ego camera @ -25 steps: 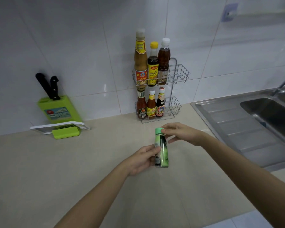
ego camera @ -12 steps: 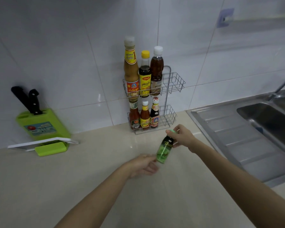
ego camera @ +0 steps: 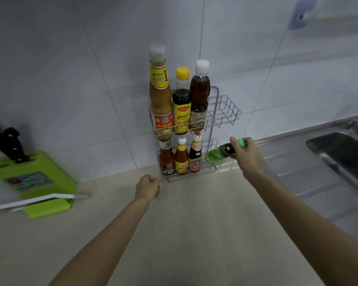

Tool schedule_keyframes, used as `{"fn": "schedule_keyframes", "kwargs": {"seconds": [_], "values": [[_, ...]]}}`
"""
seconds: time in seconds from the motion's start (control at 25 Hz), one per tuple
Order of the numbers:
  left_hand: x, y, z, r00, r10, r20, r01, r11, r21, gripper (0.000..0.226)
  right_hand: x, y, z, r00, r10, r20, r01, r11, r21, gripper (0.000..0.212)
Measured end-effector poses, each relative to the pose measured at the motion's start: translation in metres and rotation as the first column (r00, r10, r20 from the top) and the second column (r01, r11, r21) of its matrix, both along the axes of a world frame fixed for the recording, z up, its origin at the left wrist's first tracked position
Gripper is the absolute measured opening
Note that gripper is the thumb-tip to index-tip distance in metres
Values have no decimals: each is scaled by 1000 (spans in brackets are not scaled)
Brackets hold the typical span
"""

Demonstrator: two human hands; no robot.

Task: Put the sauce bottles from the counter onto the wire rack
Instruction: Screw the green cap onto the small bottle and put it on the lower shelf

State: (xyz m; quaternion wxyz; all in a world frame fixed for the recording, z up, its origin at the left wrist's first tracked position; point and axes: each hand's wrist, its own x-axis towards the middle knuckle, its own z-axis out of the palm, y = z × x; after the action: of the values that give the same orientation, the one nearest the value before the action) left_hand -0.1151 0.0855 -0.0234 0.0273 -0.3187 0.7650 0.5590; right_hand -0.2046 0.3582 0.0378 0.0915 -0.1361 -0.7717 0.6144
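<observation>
1. Fingers (ego camera: 235, 141) of your right hand (ego camera: 246, 153) pinch the green bottle (ego camera: 219, 154) at its cap, tilting its base toward the free slot.
2. Bottle hangs at the wire rack (ego camera: 225, 112), lower tier, right end.
3. Left hand (ego camera: 148, 187) is loosely curled, empty, above the counter (ego camera: 184, 234).

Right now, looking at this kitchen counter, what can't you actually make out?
- Green bottle, head view: tilted, its cap mostly covered by the right hand; label blurred.
- Left hand: curled with its back to the camera, so its palm is hidden.
- Knife block: motion-blurred, label unreadable; the blades are sunk inside it.
- Sink: cut off by the right edge.
- Wire rack: small label print on its bottles is too fine to read.
</observation>
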Motion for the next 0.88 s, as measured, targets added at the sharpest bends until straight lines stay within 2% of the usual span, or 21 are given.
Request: {"fn": "schedule_keyframes", "kwargs": {"seconds": [0.04, 0.16, 0.24, 0.32, 0.44, 0.52, 0.64, 0.88], "values": [[-6, 0, -2, 1000, 3, 15, -3, 1000, -5, 13, -7, -1, -4, 1000, -6, -12, 7, 998, 57, 41], [-16, 2, -5, 999, -42, 27, 40, 997, 64, 46, -20, -8, -12, 999, 20, -34, -12, 972, 233, 39], [-20, 7, -7, 994, -103, 21, 99, 985, 142, 62, -27, -14, -18, 997, 60, -48, -45, 962, 269, 37], [-22, 13, -12, 993, -118, 6, 115, 979, 167, 61, -29, -21, -22, 991, 132, -28, -119, 956, 270, 40], [-23, 17, -15, 996, -84, -39, 88, 988, 129, 42, -35, -30, -28, 976, 216, -17, -203, 941, 273, 42], [-23, 18, -13, 994, -80, -68, 89, 986, 140, 43, -41, -33, -27, 967, 256, -13, -238, 917, 320, 38], [-18, 19, -11, 983, -136, -127, 151, 982, 117, 44, -48, -34, -30, 926, 375, 51, -359, 826, 435, 40], [-19, 12, -7, 959, -264, -102, 266, 964, 5, 50, -52, -32, -35, 895, 423, 140, -437, 770, 466, 56]]}}
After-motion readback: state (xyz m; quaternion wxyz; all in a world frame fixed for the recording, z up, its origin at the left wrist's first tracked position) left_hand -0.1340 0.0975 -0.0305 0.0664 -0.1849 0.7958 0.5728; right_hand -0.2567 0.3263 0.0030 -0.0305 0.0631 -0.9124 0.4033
